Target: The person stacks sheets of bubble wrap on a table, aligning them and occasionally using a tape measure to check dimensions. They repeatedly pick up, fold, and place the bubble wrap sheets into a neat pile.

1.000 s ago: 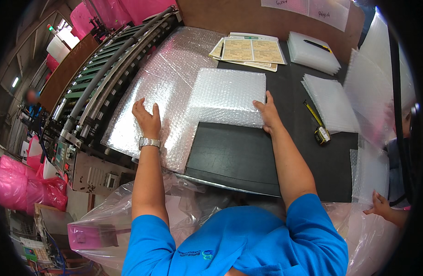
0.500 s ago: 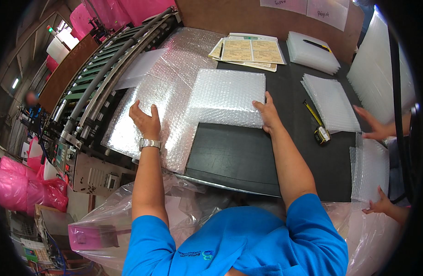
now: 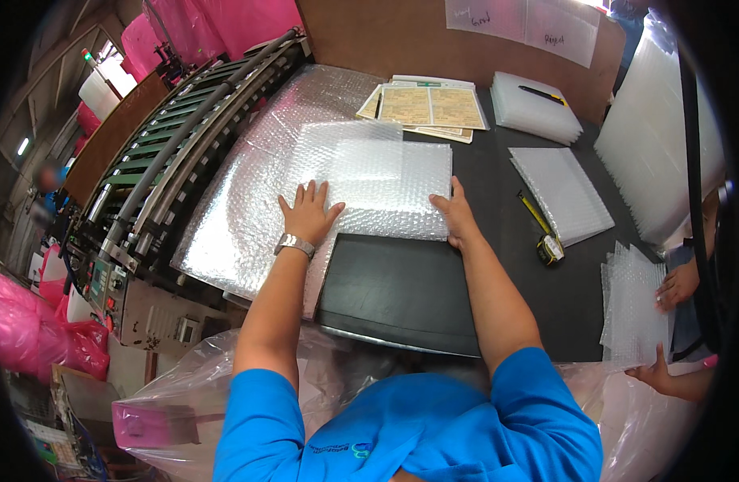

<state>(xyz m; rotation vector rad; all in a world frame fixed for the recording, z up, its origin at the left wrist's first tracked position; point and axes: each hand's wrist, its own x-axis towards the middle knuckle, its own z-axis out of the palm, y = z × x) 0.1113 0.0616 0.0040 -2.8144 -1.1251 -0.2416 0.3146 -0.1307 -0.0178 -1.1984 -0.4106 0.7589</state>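
Observation:
A clear bubble wrap piece (image 3: 421,173) lies on the black tabletop, overlapping a large bubble wrap sheet (image 3: 233,217) at the left. Another translucent bubble wrap piece (image 3: 337,140) rests partly over it, offset to the left and farther back. My left hand (image 3: 307,215) lies palm down with fingers spread at the near left of these pieces. At their right edge is my right hand (image 3: 456,215), its thumb on top and its index finger stretched along the side; the other fingers are partly hidden.
A roller machine (image 3: 177,120) runs along the left. Papers (image 3: 429,108) with a pen lie at the back. Toward the right are a wrap stack with a cutter (image 3: 538,94), another stack (image 3: 562,193) and a tape measure (image 3: 549,247). A co-worker's hands (image 3: 678,287) handle bubble wrap pieces (image 3: 630,297).
My left hand has come down and right onto the bubble wrap. A translucent piece now overlaps the one there; the sheet beside the machine is gone. The co-worker's far hand has moved nearer.

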